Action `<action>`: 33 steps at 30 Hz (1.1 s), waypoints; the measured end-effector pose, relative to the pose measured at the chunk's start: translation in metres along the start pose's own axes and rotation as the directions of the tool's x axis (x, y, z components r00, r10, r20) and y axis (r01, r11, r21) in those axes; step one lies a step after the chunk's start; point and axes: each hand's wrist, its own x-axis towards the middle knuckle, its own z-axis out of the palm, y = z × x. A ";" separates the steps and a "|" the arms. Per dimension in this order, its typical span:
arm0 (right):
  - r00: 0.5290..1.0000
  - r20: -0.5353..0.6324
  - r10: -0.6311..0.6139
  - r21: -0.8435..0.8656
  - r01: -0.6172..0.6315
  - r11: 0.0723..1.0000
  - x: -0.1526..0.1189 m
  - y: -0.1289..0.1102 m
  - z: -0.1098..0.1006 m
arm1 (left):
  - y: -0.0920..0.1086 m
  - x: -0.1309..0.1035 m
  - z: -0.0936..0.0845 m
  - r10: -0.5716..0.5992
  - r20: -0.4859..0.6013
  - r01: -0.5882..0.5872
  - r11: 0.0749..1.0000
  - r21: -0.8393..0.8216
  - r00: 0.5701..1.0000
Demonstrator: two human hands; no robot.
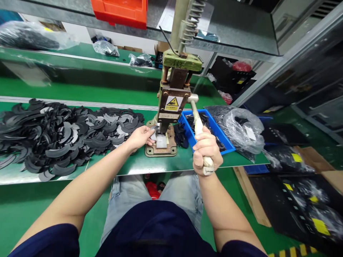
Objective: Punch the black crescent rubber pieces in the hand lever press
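Observation:
A green hand press (175, 103) stands on the bench in front of me, a yellow warning label on its ram. My left hand (142, 138) pinches a curved dark grey piece (153, 133) at the left side of the press base (160, 151). Beside it, a small pale block (161, 141) sits on the base under the ram. My right hand (207, 151) is wrapped round the taped press lever (197, 123), to the right of the press. Whether the curved piece touches the block I cannot tell.
Left of the press lies a large heap of curved black pieces (66, 135). At right are a blue tray (214, 130) of thin black parts and a plastic-wrapped bundle (241, 128). Black scraps (181, 135) lie beside the base. An orange bin (120, 12) sits on the shelf above.

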 end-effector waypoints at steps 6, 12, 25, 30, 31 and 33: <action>1.000 -0.003 0.004 0.007 -0.004 1.000 -0.001 0.001 0.000 | 0.009 0.017 0.010 -0.059 0.051 0.053 0.991 0.124 0.997; 1.000 -0.023 0.004 -0.004 -0.004 1.000 -0.004 0.002 0.001 | 0.016 0.028 0.010 -0.123 0.032 0.108 0.946 0.305 0.992; 0.999 -0.017 -0.028 -0.001 0.028 1.000 -0.002 0.006 0.000 | 0.028 0.012 0.021 -0.075 0.082 0.038 0.922 0.385 0.994; 0.999 -0.027 -0.024 0.018 0.025 1.000 -0.001 0.006 0.002 | 0.037 -0.031 -0.043 0.173 0.246 -0.265 0.872 0.412 0.954; 0.999 -0.029 -0.024 0.020 0.024 0.999 -0.001 0.006 0.003 | 0.035 -0.044 -0.062 0.240 0.185 -0.300 0.825 0.479 0.953; 0.999 -0.040 -0.025 0.026 0.026 0.999 -0.001 0.006 0.004 | 0.025 -0.073 -0.099 0.397 0.003 -0.297 0.681 0.669 0.918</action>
